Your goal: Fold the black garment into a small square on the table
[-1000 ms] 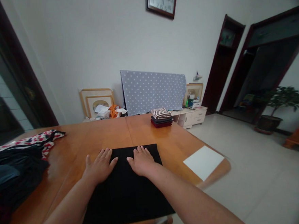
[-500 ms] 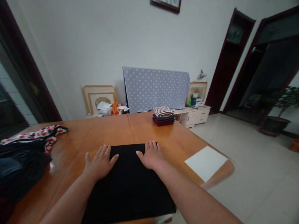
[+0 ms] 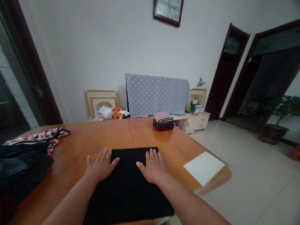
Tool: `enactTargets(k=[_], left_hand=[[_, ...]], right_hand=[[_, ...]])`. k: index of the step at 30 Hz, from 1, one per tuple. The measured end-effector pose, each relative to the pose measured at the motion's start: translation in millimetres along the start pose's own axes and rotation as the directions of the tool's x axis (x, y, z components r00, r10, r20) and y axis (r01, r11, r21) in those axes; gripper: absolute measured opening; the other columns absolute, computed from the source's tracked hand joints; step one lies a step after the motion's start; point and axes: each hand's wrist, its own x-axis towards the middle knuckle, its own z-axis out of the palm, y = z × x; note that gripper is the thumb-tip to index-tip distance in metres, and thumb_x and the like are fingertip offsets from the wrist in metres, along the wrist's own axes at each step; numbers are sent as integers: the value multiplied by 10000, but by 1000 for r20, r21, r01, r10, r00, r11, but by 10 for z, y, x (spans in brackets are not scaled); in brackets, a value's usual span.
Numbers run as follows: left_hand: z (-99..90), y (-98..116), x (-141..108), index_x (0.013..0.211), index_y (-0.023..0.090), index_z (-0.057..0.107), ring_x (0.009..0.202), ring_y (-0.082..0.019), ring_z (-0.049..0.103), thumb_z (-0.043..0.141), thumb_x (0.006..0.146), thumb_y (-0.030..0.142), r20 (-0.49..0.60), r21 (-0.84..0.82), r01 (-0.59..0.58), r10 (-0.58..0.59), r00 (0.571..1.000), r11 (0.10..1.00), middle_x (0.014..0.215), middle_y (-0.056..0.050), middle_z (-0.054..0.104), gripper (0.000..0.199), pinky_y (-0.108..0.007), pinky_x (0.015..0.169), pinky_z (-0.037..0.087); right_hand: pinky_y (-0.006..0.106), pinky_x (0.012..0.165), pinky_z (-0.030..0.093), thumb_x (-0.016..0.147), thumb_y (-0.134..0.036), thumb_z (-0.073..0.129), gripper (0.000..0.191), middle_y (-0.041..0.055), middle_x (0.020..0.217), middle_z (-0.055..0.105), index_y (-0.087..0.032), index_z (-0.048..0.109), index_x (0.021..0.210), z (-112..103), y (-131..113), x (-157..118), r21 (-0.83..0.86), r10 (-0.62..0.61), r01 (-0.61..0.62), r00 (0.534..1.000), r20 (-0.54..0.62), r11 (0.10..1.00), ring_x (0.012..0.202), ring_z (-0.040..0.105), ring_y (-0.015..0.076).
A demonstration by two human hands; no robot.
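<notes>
A black cloth [image 3: 130, 192], flat and roughly rectangular, lies on the wooden table [image 3: 85, 141] in front of me. Its exact kind of garment cannot be made out. My left hand [image 3: 100, 165] rests near the cloth's far left corner, fingers spread and thumb pointing inward. On the far right corner lies my right hand [image 3: 152, 167], palm down, with the thumb reaching toward the middle. Both hands are open and grip nothing. The cloth's near edge reaches close to the table's front edge.
A neat stack of folded clothes [image 3: 163, 121], striped on top, sits at the far right. Loose dark clothes [image 3: 18, 173] are heaped at the left. A white sheet [image 3: 204, 168] lies near the right corner. Behind stands something draped in dotted grey cloth [image 3: 156, 93].
The camera has tilted up slightly, so the scene sits lower. My right hand has drawn back slightly from the cloth's far edge; the left stays nearly where it was.
</notes>
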Motion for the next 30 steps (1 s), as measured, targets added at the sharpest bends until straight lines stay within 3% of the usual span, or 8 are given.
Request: enactTargets(k=[9, 15, 21, 26, 30], left_hand=[[-7, 1, -7, 1558, 184, 310, 1520, -350, 110, 189, 905, 715, -7, 7, 2, -2, 1000, 1000, 1633, -120, 201, 850, -753, 1114, 24], [0, -2, 5, 1559, 208, 310, 1521, -341, 113, 190, 912, 718, 2, 7, -3, 3, 1000, 1000, 1636, -102, 195, 832, -755, 1112, -3], [-159, 105, -76, 1564, 212, 294, 1528, -335, 73, 210, 915, 725, 63, -20, -3, 5, 998, 1000, 1645, -103, 187, 832, -703, 1144, 59], [-352, 143, -269, 1569, 192, 268, 1530, -319, 72, 187, 938, 704, 90, -45, -14, 18, 996, 999, 1649, -106, 170, 817, -685, 1151, 71], [-493, 103, -607, 1562, 182, 284, 1530, -293, 96, 172, 956, 682, 68, -82, -87, 93, 993, 993, 1645, -113, 189, 794, -621, 1178, 91]], right_hand=[[510, 1220, 2, 930, -720, 182, 921, 168, 1640, 129, -54, 233, 1565, -106, -12, -72, -23, 23, -22, 999, 40, 999, 1528, 35, 311], [489, 1216, -62, 933, -723, 151, 915, 152, 1641, 143, -70, 236, 1568, -87, 69, -425, -34, -17, 16, 1000, -25, 999, 1530, 40, 301], [497, 1220, -7, 944, -712, 191, 908, 175, 1627, 196, -47, 242, 1561, -106, 184, -510, -16, -32, 32, 999, 9, 999, 1524, 97, 304], [474, 1219, 136, 979, -659, 173, 842, 194, 1603, 271, -42, 313, 1535, -303, 454, -565, 52, -31, 35, 996, -85, 998, 1509, 180, 303], [435, 1218, 187, 991, -637, 143, 837, 214, 1571, 335, -16, 362, 1507, -447, 658, -779, 86, -26, 39, 987, -157, 995, 1489, 253, 296]])
